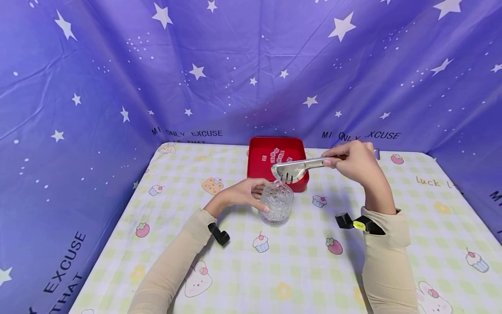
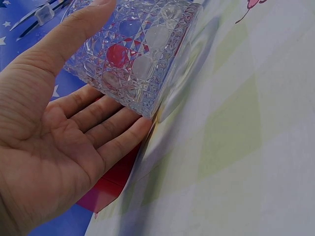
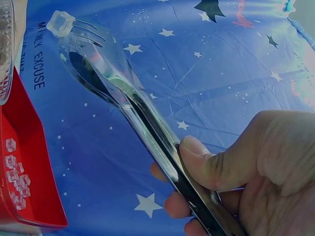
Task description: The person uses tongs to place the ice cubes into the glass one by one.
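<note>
A clear cut-glass tumbler (image 1: 276, 207) stands on the table, and my left hand (image 1: 244, 193) holds its side, thumb on the near face and fingers behind. Through the patterned glass (image 2: 142, 44), clear shapes show inside, hard to make out. My right hand (image 1: 354, 161) grips metal tongs (image 1: 311, 163) by the handle, thumb on top. The tongs' head is over the tumbler's rim. At their tips the tongs pinch a clear ice-like cube (image 3: 61, 23). Behind the tumbler, a red tray (image 1: 256, 150) contains several similar clear cubes (image 3: 17, 179).
A checked tablecloth (image 1: 298, 266) with cupcake and strawberry prints covers the table. Purple star-printed curtains (image 1: 235, 56) hang behind and at the sides. The red tray's near wall (image 1: 301, 186) rises close behind the tumbler.
</note>
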Motion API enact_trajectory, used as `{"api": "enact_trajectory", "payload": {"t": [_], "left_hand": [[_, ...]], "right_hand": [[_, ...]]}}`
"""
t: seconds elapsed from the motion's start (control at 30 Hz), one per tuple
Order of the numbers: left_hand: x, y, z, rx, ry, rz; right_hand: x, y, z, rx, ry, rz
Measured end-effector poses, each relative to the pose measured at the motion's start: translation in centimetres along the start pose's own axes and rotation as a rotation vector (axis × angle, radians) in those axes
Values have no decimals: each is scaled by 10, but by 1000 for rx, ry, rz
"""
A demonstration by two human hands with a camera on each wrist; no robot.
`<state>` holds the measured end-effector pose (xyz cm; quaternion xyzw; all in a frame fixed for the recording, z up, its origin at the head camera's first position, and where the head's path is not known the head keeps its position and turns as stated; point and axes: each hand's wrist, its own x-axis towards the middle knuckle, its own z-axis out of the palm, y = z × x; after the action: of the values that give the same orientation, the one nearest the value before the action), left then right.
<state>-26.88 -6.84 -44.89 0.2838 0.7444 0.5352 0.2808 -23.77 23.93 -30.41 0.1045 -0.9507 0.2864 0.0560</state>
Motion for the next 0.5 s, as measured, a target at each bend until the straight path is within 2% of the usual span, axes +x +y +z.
{"api": "enact_trajectory", "payload": {"t": [0.5], "left_hand": [[1, -1, 0, 10, 10, -23]], "right_hand": [[1, 0, 4, -23, -20, -11]]}}
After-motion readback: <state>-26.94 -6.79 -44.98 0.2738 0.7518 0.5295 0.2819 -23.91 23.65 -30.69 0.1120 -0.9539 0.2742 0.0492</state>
